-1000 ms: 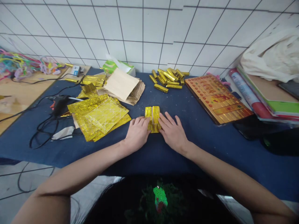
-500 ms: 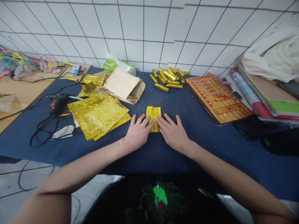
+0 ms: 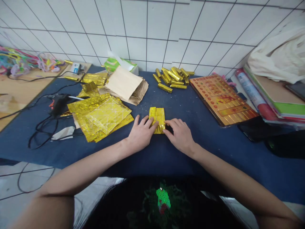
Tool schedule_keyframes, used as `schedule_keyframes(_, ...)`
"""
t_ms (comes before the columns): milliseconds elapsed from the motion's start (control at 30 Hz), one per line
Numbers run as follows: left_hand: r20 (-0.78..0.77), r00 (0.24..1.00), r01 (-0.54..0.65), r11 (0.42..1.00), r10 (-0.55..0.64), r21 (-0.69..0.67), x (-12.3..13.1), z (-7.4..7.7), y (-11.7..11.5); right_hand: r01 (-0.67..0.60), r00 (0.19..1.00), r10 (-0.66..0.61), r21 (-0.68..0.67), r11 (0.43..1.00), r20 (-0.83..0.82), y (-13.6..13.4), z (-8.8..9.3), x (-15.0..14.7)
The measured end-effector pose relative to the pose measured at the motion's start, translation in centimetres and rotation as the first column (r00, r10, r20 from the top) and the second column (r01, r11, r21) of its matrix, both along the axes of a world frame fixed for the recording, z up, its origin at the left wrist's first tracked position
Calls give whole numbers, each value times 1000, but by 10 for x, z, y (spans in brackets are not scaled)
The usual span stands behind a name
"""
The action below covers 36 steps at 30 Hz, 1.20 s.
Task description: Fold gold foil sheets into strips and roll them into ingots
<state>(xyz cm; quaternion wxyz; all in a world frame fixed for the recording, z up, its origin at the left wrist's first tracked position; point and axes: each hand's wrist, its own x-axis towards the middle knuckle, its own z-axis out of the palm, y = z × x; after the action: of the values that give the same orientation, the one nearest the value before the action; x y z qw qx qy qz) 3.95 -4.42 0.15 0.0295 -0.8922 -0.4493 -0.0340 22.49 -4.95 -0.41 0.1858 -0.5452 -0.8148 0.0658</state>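
A small sheet of shiny gold paper point(image 3: 160, 114), folded in from its sides, lies on the blue-covered table before me. My left hand point(image 3: 141, 132) rests over its left part, fingers spread and pressing down, so that side is partly hidden. At the paper's right edge, my right hand point(image 3: 179, 135) has its thumb and forefinger tips pinched on the border, with the other fingers curled. To the left lies a loose stack of flat gold sheets point(image 3: 109, 116). Several rolled gold paper tubes point(image 3: 172, 77) are heaped near the wall.
A pile of brownish paper point(image 3: 125, 82) sits before a green tissue pack point(image 3: 111, 64). The glue gun point(image 3: 59, 105) and its black cord are at left. An orange-gold box point(image 3: 224, 98) lies at right, beside stacked books point(image 3: 286, 106) under a white bag point(image 3: 281, 60).
My right hand has shifted from lying flat on the paper to its right edge, fingers now curled with thumb and forefinger there. My left hand stays in place.
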Motion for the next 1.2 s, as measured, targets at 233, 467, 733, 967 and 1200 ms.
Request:
schedule_keyframes(233,5,1000,6,1000,-6,5,-1,-2,1,5,974,-56,-228,974,-220,11,-4,-7)
schedule_keyframes(467,24,1000,6,1000,-6,-7,-1,1,1,50,993,-70,-201,978,-95,8,-5,-10)
schedule_keyframes(733,30,1000,8,1000,-7,-25,-1,1,1,-324,929,283,151,934,239,-11,1,-5)
schedule_keyframes(967,52,998,40,996,-36,-77,-10,3,8,-426,875,410,6,905,258,-9,-8,10)
schedule_keyframes(1200,54,993,110,993,-108,-37,-11,8,11,-463,860,438,37,886,262,30,8,25)
